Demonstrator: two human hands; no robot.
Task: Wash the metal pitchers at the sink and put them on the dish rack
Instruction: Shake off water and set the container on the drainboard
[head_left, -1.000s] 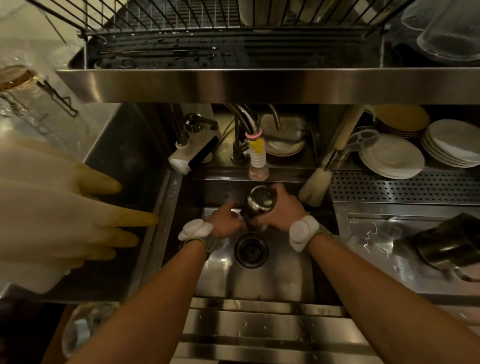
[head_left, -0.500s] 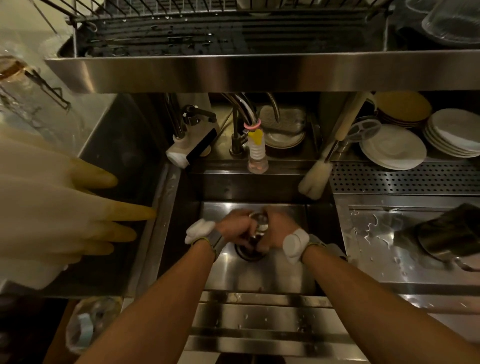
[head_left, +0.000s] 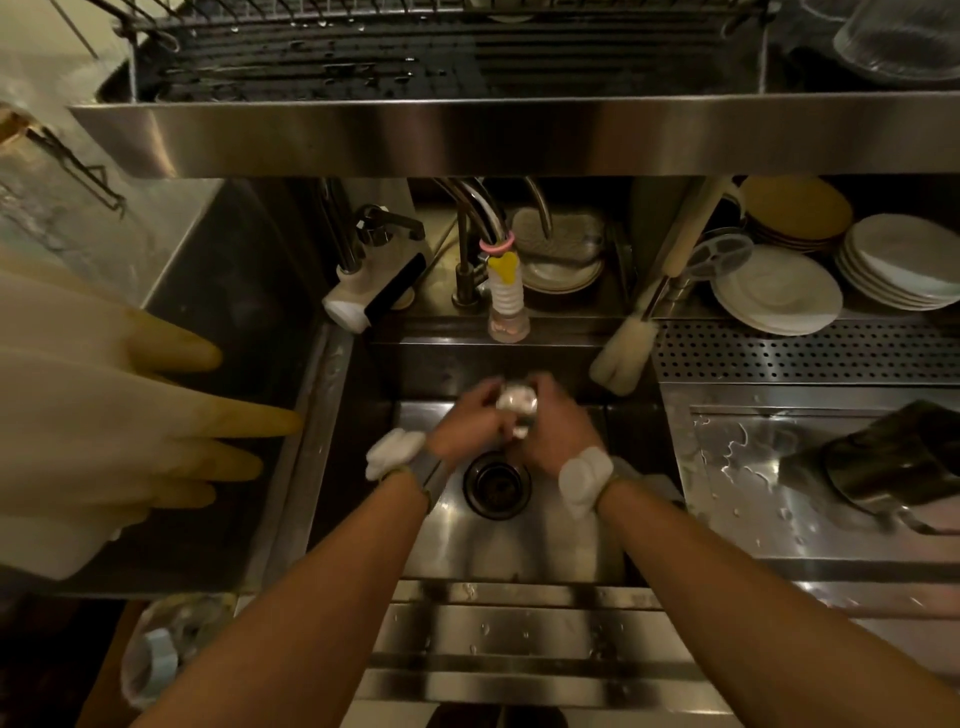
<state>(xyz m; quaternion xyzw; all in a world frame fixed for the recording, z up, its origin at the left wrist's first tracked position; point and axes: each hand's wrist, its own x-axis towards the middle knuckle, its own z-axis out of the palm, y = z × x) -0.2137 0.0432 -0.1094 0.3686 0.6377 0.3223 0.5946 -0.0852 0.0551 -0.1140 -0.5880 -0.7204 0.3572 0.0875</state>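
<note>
Head view, looking down into the sink (head_left: 545, 540). A small metal pitcher (head_left: 517, 402) is held over the basin, just beyond the drain (head_left: 497, 483); only its shiny top shows between the hands, blurred, and its body and handle are hidden. The left hand (head_left: 467, 423) wraps its fingers against the pitcher's left side; the right hand (head_left: 558, 428) clasps the right side, fingers curled around it. Both wrists carry white bands. A second, larger pitcher (head_left: 878, 467) lies on its side on the wet drainboard (head_left: 737, 499) at right, partly cut off by the frame edge. The dish rack (head_left: 415, 47) above is cropped at the top. Rubber gloves (head_left: 104, 415) hang at left.
</note>
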